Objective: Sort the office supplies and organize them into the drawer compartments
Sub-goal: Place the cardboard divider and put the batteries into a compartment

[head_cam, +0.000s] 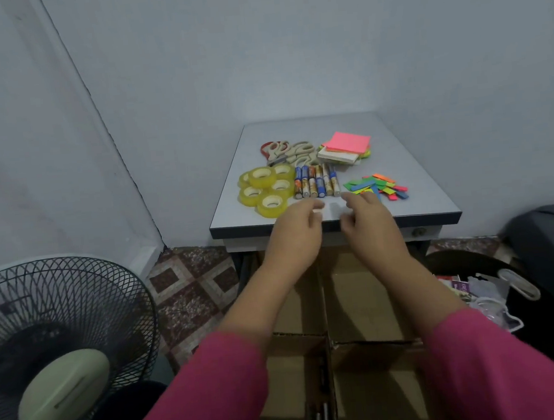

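Bare hands [330,225] hovering, glossy cylindrical batteries [316,181], translucent yellow tape rolls [265,189]

Yellow tape rolls [267,187], blue-and-gold batteries [316,181], pink-topped sticky notes [347,145], multicoloured paper flags [377,186], magenta sleeves [214,389], brown-and-cream patterned floor [191,284].

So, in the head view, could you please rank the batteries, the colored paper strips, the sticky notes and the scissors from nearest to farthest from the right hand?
From the right hand:
1. Batteries, just beyond its fingertips, slightly left. The colored paper strips, just beyond and right, are too close to call against them.
2. Sticky notes, farther back on the table.
3. Scissors, back left.
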### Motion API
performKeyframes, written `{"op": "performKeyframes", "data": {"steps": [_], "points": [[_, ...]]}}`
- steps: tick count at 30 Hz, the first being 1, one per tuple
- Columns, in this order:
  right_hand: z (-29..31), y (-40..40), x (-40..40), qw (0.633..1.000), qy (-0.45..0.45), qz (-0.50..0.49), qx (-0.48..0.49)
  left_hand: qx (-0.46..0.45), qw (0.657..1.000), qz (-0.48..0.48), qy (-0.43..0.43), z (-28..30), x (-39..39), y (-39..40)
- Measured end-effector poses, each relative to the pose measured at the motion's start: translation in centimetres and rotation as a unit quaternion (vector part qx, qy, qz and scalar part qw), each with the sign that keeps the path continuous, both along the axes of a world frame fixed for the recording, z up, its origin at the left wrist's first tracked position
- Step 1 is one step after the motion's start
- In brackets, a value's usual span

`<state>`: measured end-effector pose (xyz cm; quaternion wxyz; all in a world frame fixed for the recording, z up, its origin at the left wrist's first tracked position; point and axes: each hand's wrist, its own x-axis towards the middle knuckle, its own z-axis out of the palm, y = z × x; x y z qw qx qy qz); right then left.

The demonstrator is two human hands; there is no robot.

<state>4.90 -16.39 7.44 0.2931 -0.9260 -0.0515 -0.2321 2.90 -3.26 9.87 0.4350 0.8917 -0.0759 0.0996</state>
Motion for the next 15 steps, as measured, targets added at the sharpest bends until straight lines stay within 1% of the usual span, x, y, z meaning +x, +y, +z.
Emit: {"op": "performKeyframes", "data": {"steps": [1, 3, 6, 8, 11, 15], "points": [[0.6, 0.1, 1.0, 0.999, 0.037, -0.009, -0.013, 0.032, 0.999, 0.008, -0.014, 0.2, 1.3, -0.7], [1.5, 0.1, 2.4, 0.996, 0.077, -0.005, -0.041, 0.087, 0.996, 0.012, -0.017, 0.4, 3.6, -2.0], [2.1, -0.1, 3.4, 0.992, 0.102, 0.008, -0.068, 0.197, 0.98, 0.029, -0.001, 0.3, 5.8, -3.1], [2.1, -0.2, 3.8, 0.991, 0.108, 0.008, -0.085, 0.243, 0.969, 0.045, 0.008, 0.4, 6.4, -3.5], [1.9, -0.4, 4.2, 0.991, 0.102, 0.014, -0.089, 0.271, 0.961, 0.05, 0.002, 0.2, 6.5, -3.6], [1.2, -0.7, 3.8, 0.996, 0.064, 0.024, -0.065, 0.24, 0.97, 0.024, -0.043, -0.5, 5.8, -3.0]]}}
